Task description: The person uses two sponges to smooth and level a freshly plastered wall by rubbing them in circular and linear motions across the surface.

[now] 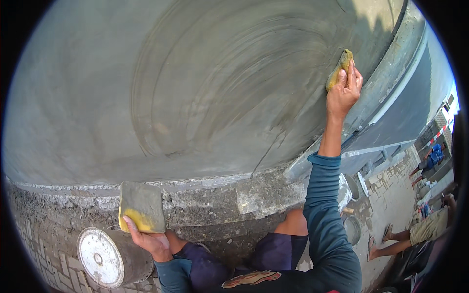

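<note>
My right hand point(344, 93) is raised at the right, its fingers wrapped round a yellow sponge point(334, 78) smeared with grey. The sponge is against the grey plastered wall point(97, 97), whose damp surface carries curved sweep marks. Low on the left, my left hand point(146, 239) grips a flat, square pad point(142, 202), yellow near the thumb and coated grey elsewhere; I cannot tell its material for sure. The pad is held near the wall's foot, above a drum-like container point(100, 259) with a pale round end.
A rough concrete ledge point(210, 200) runs along the wall's foot. To the right are a wall corner with a pale edge point(398, 97), round buckets point(351, 229) and paving point(391, 195). A person in shorts point(430, 227) stands near; another in blue point(435, 155) is farther off.
</note>
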Demonstrator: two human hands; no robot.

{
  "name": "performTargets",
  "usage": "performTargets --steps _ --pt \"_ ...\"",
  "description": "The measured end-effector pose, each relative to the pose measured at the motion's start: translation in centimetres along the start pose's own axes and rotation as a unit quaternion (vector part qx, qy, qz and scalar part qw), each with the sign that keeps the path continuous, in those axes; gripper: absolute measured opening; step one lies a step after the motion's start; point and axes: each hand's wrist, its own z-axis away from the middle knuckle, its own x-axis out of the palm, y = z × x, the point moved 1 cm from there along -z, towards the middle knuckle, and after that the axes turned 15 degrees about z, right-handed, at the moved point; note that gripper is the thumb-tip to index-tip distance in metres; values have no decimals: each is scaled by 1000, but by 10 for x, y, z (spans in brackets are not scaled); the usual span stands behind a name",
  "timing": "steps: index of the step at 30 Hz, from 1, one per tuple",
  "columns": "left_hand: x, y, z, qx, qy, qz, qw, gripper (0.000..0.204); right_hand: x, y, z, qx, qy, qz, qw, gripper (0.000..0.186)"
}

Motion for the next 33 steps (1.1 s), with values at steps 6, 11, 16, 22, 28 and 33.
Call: performTargets --steps 6,11,16,22,28,33 --pt "0 -12 8 -18 -13 2 1000 50 18 -163 206 -273 -259 -216 901 48" --pt "2 -8 13 3 -13 -19 1000 49 -28 -199 371 -335 -441 -289 781 41" --pt "2 2 8 6 -4 -2 1000 48 -50 -134 334 -130 -451 -274 840 66" --pt "1 -3 -4 -7 -9 13 1000 48 -31 -102 136 11 -133 -126 983 34" --pt "-2 -12 -4 -13 -1 21 1000 47 11 -188 187 -241 -232 -183 924 53" --pt "-1 -3 2 -3 0 -9 1000 46 -18 -206 361 -401 -408 -246 782 38"
